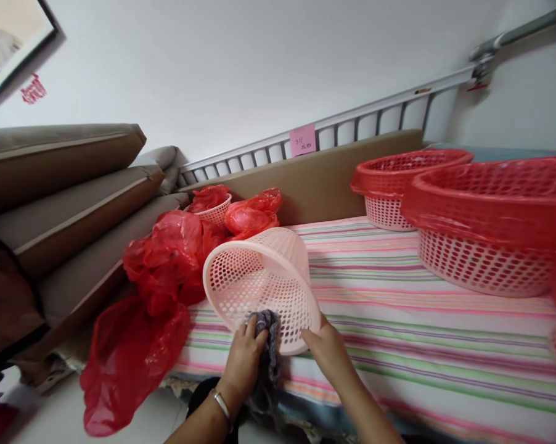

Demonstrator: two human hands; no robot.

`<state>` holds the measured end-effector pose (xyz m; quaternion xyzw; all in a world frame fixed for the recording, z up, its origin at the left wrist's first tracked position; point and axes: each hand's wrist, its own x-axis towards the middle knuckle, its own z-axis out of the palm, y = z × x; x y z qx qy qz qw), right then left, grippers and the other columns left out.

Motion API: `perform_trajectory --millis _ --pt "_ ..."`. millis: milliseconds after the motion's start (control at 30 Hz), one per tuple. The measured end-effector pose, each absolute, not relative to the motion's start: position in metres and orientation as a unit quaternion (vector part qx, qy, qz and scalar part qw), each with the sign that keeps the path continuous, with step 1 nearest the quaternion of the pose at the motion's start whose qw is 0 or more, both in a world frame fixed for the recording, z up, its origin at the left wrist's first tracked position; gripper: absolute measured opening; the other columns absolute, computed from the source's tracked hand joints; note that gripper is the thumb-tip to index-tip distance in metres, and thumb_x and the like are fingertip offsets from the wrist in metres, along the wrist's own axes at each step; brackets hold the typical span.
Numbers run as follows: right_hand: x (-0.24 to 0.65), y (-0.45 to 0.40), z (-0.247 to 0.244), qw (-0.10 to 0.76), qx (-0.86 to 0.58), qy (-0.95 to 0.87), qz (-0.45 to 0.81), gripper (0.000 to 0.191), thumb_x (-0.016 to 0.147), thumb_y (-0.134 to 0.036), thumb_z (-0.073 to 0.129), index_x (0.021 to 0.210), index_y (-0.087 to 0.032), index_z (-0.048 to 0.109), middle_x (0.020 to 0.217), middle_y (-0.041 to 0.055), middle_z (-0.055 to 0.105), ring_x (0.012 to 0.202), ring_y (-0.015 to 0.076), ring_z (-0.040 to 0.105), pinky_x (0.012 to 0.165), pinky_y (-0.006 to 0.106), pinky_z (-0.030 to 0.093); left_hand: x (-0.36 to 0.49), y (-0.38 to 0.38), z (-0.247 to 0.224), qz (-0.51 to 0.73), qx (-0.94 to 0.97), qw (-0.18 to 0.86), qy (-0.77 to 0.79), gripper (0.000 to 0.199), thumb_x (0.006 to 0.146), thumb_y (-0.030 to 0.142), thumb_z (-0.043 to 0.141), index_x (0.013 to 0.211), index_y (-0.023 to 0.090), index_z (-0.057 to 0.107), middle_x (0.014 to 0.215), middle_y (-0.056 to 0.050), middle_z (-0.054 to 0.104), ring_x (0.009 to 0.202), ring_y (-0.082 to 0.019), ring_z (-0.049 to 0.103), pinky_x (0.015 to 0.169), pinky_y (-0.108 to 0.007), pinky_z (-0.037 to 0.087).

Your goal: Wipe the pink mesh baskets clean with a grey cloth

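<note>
A pale pink perforated plastic basket (287, 250) lies tipped on its side, its wide mouth turned toward me. My right hand (323, 339) grips the rim at the lower right, thumb inside. At the lower edge of the mouth, my left hand (246, 351) is closed on a dark grey cloth (269, 336), which touches the basket's rim and inner wall. Part of the cloth hangs down below the rim. A silver bangle (222, 406) circles the left wrist.
Crumpled red plastic bags (171, 253) lie left of the basket, one drooping over the edge. Red-lined baskets (486, 262) stand at right on the striped sheet (370, 296). Stacked cushions (74, 203) rise at left. A radiator (347, 132) with a pink note (302, 140) runs along the wall.
</note>
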<state>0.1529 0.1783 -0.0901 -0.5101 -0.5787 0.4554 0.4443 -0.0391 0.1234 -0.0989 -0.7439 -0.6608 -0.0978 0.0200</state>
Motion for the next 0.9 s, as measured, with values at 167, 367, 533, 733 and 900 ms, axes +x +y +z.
perform_trajectory --millis 167,367,533,733,900 --pt "0.129 0.179 -0.127 0.468 -0.539 -0.523 0.466 0.063 0.065 -0.037 0.051 0.123 -0.013 0.051 0.099 0.0106 0.069 0.090 0.0241 0.064 0.078 0.032 0.049 -0.032 0.130 -0.109 -0.090 -0.762 0.005 -0.642 0.046 0.075 0.003 0.045 0.114 0.022 0.058 0.136 -0.009 0.043 0.117 -0.025 0.044 0.100 -0.037 0.039" --pt "0.096 0.172 -0.161 0.440 -0.546 -0.453 0.551 0.039 0.063 -0.038 0.052 0.089 -0.012 0.067 0.078 0.0106 0.071 0.078 0.0253 0.067 0.064 0.029 0.052 -0.027 0.126 -0.117 -0.067 -0.765 0.035 -0.639 0.042 0.083 0.005 0.044 0.120 0.021 0.054 0.140 -0.012 0.038 0.120 -0.026 0.044 0.101 -0.039 0.039" --pt "0.107 0.174 -0.153 0.441 -0.539 -0.471 0.542 0.048 0.061 -0.030 0.050 0.104 -0.011 0.063 0.080 0.0086 0.072 0.075 0.0239 0.067 0.061 0.028 0.052 -0.029 0.120 -0.122 -0.038 -0.763 0.070 -0.642 0.042 0.086 0.006 0.044 0.124 0.022 0.050 0.143 -0.014 0.037 0.117 -0.028 0.048 0.098 -0.041 0.042" --pt "0.156 0.183 -0.129 0.428 -0.519 -0.525 0.522 0.052 0.057 -0.022 0.047 0.106 -0.013 0.063 0.081 0.0057 0.072 0.074 0.0229 0.066 0.062 0.029 0.052 -0.033 0.121 -0.118 0.001 -0.766 0.100 -0.635 0.041 0.086 0.008 0.046 0.125 0.022 0.049 0.141 -0.017 0.040 0.114 -0.032 0.052 0.090 -0.046 0.047" --pt "0.175 0.182 -0.113 0.447 -0.526 -0.535 0.488 0.053 0.058 -0.029 0.052 0.108 -0.014 0.060 0.087 0.0060 0.071 0.080 0.0234 0.065 0.071 0.031 0.051 -0.029 0.126 -0.117 0.025 -0.777 0.109 -0.619 0.038 0.088 0.011 0.044 0.124 0.019 0.050 0.141 -0.018 0.040 0.116 -0.033 0.050 0.093 -0.048 0.044"
